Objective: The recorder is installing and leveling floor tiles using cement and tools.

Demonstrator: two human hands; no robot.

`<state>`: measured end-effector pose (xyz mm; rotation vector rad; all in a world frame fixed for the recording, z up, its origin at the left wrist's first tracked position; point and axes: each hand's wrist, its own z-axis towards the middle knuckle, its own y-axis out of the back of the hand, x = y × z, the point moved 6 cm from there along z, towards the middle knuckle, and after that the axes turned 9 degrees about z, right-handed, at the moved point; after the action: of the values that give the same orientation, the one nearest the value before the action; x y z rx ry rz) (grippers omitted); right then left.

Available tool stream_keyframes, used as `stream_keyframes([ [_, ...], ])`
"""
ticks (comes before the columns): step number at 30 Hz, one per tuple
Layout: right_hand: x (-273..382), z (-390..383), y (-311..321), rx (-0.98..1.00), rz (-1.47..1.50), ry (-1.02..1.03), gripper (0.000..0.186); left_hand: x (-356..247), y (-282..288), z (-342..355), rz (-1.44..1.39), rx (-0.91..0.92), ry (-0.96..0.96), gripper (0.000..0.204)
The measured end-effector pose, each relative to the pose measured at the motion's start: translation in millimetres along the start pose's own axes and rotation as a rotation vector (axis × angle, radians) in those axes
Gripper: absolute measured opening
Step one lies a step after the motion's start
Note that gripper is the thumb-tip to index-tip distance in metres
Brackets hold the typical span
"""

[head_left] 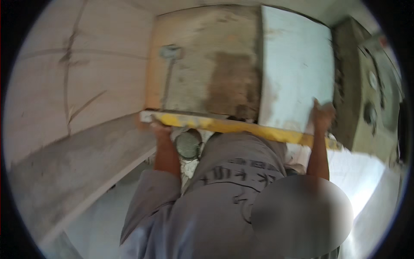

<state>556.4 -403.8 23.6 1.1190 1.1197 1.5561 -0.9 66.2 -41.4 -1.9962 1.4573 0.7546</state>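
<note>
A long yellow straightedge [224, 125] with worn, whitish ends runs from left to right in front of my body. My left hand [160, 128] is closed around its left end. Beyond the bar, my right hand [323, 115] lies at the right edge of a large white slab [295, 64], thumb spread from the other fingers, which are blurred. My right forearm crosses over the bar. The slab lies on the right part of a rough, sandy brown bed [194, 26], with a darker damp patch [233, 82] beside it.
On the bed lies a thin-handled tool with a blue-grey head [171, 52]. Below the bar stands a round grey bucket [188, 144]. Large pale panels [108, 64] with dark joints are at left, above a grey ledge [86, 164]. A rough block-like structure [358, 86] borders the right.
</note>
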Motion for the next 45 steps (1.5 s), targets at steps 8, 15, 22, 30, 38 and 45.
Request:
stream_keyframes([
  [8, 14.2, 14.6, 3.2, 0.185, 0.101, -0.050, 0.088, -10.3, 11.5, -23.9, -0.154, -0.048, -0.072, 0.043],
  [15, -25.5, 3.6, -24.4, -0.034, -0.085, 0.066, 0.088, -0.8, 21.6, 17.0, -0.062, 0.023, 0.025, 0.047],
  [22, 35.1, -0.5, 18.6, 0.180, 0.178, -0.170, 0.092, -27.8, 21.2, 4.3, 0.026, 0.007, -0.027, 0.050],
  [30, 28.9, -1.2, 23.8, 0.125, 0.222, -0.129, 0.088, -25.6, 19.8, 8.1, 0.108, -0.091, -0.019, 0.049],
  [38, 31.9, -0.8, 23.0, 0.154, 0.219, -0.150, 0.089, -83.4, 34.9, -5.5, 1.271, -0.617, -0.675, 0.041],
  [45, 31.4, 0.6, 24.9, 0.145, 0.227, -0.144, 0.088, -94.4, -111.5, -73.7, 1.189, -0.054, -1.334, 0.042],
])
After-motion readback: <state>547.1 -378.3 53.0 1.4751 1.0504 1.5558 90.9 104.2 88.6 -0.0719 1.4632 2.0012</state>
